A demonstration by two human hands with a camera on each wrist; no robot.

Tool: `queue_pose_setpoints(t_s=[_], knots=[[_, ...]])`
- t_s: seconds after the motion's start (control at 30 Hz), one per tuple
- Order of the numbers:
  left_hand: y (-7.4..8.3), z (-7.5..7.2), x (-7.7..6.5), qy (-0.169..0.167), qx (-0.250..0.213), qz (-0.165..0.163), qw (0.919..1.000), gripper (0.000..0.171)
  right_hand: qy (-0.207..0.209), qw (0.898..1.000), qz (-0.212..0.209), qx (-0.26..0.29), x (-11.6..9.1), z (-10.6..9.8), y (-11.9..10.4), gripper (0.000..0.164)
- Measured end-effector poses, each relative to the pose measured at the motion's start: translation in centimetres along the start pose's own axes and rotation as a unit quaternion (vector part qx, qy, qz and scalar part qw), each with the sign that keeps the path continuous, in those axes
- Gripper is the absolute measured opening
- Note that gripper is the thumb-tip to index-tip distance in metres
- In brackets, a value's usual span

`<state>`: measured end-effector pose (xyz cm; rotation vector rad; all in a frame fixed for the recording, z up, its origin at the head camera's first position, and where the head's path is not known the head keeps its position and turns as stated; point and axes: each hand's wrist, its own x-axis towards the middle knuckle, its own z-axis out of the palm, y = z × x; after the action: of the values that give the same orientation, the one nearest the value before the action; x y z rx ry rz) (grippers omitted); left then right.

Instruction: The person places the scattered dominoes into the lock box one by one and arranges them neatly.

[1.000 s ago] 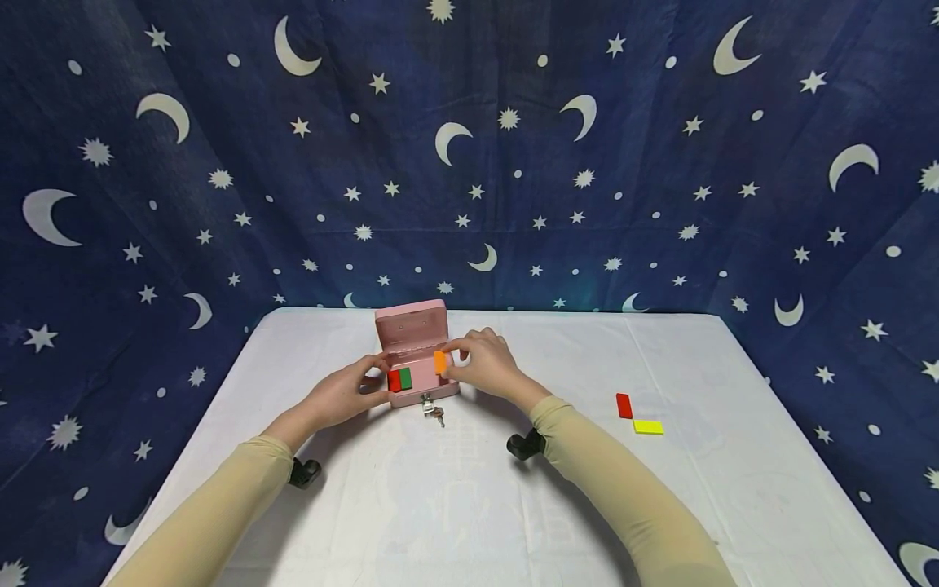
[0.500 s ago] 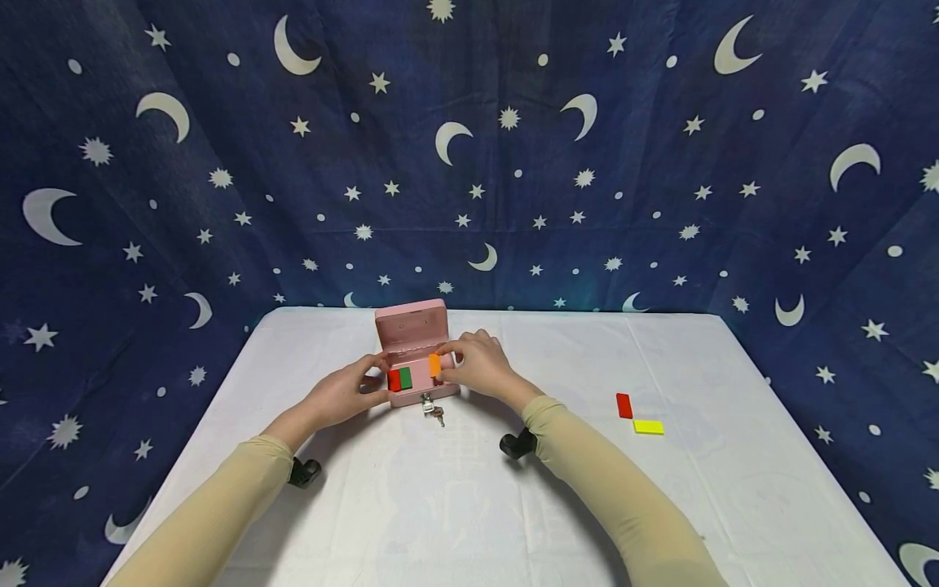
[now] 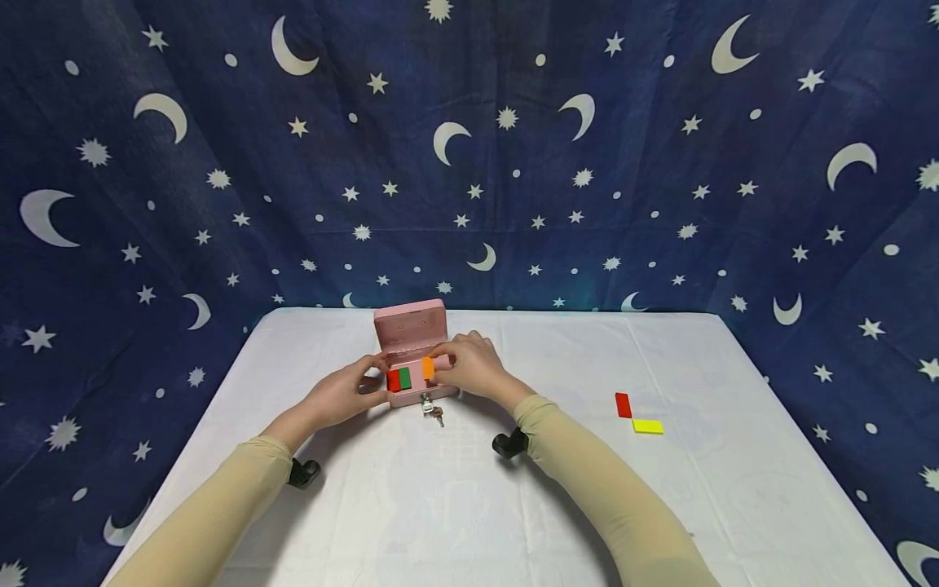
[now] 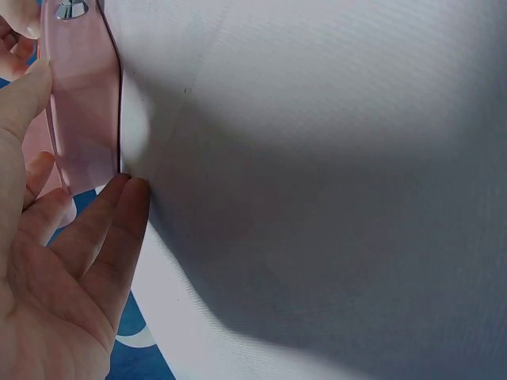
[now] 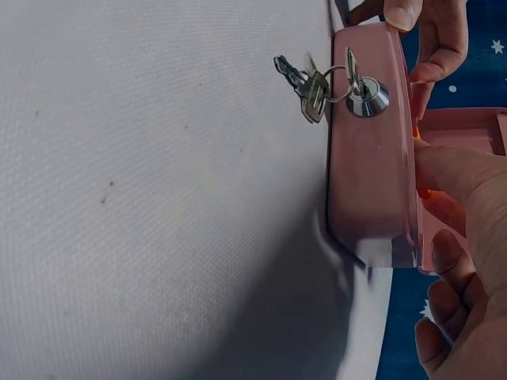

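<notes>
A pink metal cash box stands with its lid raised on the white table. My left hand grips the box at its left end, the thumb on the front rim and the other fingers by the side wall. Between thumb and fingers, my right hand pinches an orange domino-shaped block upright over the box's interior. Inside, at the left, a red block and a green block lie side by side. In the right wrist view, the orange block is mostly hidden by the box wall.
Keys hang on a ring from the lock at the box's front. On the right part of the table lie another red block and a yellow block. A dark blue star-and-moon cloth hangs behind.
My right hand has moved left with the orange block, from the box's right end towards the green block. The left hand has kept its place on the box.
</notes>
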<state>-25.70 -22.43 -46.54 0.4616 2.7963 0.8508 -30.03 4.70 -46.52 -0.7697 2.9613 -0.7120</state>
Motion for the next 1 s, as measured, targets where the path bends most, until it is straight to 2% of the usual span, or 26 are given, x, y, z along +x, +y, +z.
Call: queue_pose_setpoints(t_s=[0.37, 0.73, 1.0], knots=[[0.01, 0.04, -0.05, 0.001, -0.002, -0.002, 1.0000, 0.055, -0.009, 1.000, 0.003, 0.005, 0.20, 0.09, -0.36, 0.041], [-0.20, 0.17, 0.04, -0.001, -0.004, 0.002, 1.0000, 0.056, -0.014, 1.000, 0.004, -0.012, 0.43, 0.28, -0.51, 0.040], [-0.22, 0.14, 0.05, -0.004, -0.001, 0.000, 1.0000, 0.056, -0.012, 1.000, -0.009, -0.018, 0.52, 0.26, -0.62, 0.039]])
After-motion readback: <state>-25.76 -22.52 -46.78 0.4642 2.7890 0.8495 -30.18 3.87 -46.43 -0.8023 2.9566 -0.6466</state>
